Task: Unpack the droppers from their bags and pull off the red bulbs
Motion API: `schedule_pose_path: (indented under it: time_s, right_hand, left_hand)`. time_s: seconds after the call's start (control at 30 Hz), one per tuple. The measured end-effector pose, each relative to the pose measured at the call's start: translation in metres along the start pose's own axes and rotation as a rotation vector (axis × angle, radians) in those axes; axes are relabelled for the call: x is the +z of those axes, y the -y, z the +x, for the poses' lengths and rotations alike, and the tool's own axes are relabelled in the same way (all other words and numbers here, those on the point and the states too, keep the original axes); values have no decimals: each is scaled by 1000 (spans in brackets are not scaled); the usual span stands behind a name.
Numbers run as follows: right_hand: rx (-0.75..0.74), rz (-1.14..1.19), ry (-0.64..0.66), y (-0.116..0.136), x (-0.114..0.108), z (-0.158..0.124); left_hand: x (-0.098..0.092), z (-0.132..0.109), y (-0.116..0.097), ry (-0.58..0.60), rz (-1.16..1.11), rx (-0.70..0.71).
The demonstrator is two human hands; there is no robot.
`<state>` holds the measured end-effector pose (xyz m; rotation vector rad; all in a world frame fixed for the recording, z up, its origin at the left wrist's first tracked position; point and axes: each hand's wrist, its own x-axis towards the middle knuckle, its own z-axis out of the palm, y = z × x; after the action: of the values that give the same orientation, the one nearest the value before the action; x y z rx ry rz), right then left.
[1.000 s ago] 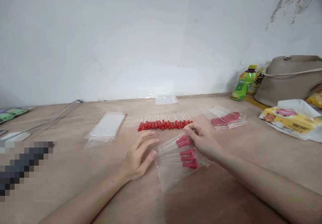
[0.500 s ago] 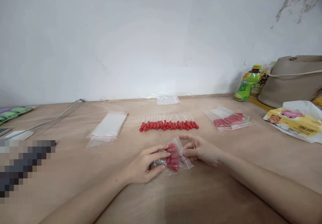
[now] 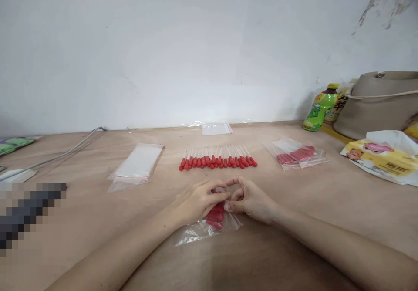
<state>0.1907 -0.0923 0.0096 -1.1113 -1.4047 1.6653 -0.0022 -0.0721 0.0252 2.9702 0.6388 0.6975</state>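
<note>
A clear zip-lock bag [image 3: 192,235] with several red-tipped pieces [image 3: 214,219] in it lies on the table close in front of me. My left hand [image 3: 204,201] reaches over the bag, its fingers closed at the bag's upper right edge and covering part of the red pieces. At that same edge, my right hand [image 3: 253,201] pinches the plastic between thumb and curled fingers. The fingertips of both hands almost meet. Beyond them, a row of thin white sticks with red ends [image 3: 222,162] lies side by side.
Flat clear bags [image 3: 139,162] are stacked to the left, and filled bags [image 3: 295,153] lie to the right. Another clear bag [image 3: 216,129] rests by the wall. At the right are a green bottle [image 3: 320,108], a yellow-and-white package [image 3: 380,156] and a beige bag [image 3: 379,108]. A grey cable [image 3: 70,152] crosses the left.
My left hand has moved right and over the bag to its edge, uncovering the lower left plastic. My right hand has shifted slightly left, its thumb now pressed on the edge.
</note>
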Motion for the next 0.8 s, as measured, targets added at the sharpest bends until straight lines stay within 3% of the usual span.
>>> schedule_pose_path:
  time_s: [0.37,0.8]
  right_hand:
    - [-39,93,83,1,-3,-1]
    - [-44,-72,49,1,-4,-4]
  left_hand:
    - [3,2,-3,-183,148,119]
    - [6,1,-2,-231,133,141]
